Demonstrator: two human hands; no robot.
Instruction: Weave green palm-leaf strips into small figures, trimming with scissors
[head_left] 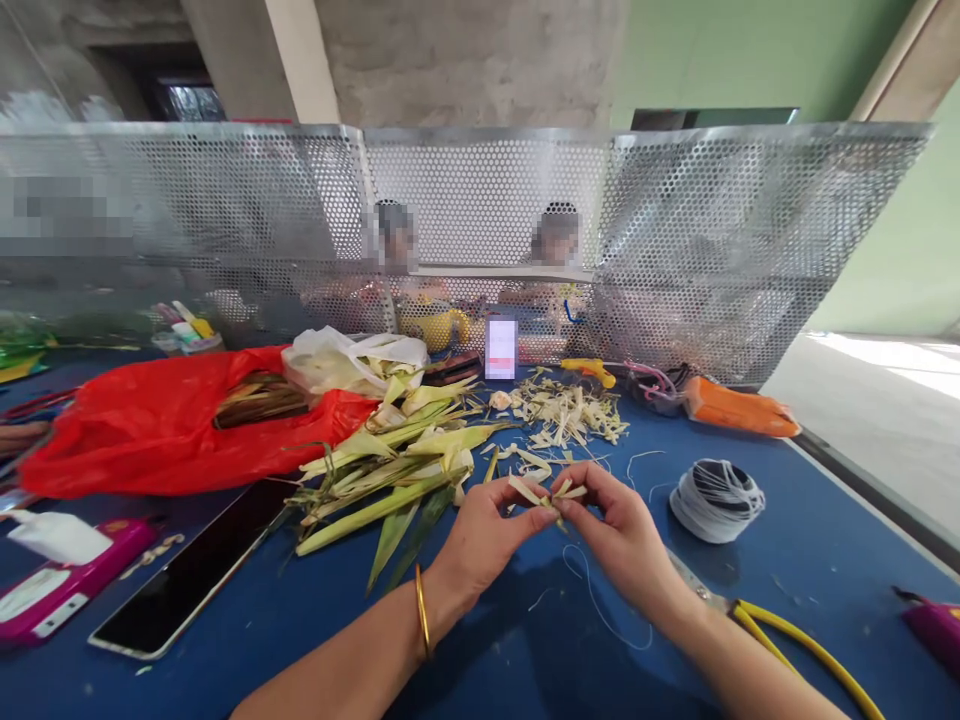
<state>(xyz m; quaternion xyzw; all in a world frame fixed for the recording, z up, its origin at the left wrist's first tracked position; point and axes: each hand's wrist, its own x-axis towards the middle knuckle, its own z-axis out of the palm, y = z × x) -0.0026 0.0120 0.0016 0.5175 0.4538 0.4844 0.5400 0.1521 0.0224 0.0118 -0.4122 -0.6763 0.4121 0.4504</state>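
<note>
Above the middle of the blue table, my left hand [491, 525] and my right hand [611, 525] meet fingertip to fingertip. Between them they pinch a small bundle of pale corn husk strips [574, 491], whose short ends fan out on both sides. My fingers cover the middle of the bundle. A thin white thread [600, 602] curls on the table below my hands. Left of them lies a pile of green and yellow corn husks [390, 475]. Husk scraps [570, 408] are heaped just beyond my fingers.
Scissors with yellow handles [787, 620] lie partly under my right forearm, near a spool of grey-white thread [718, 500]. A red plastic bag [165, 420], a dark phone [202, 570] and a purple power strip [82, 580] occupy the left. People sit behind the perforated metal screen [480, 170].
</note>
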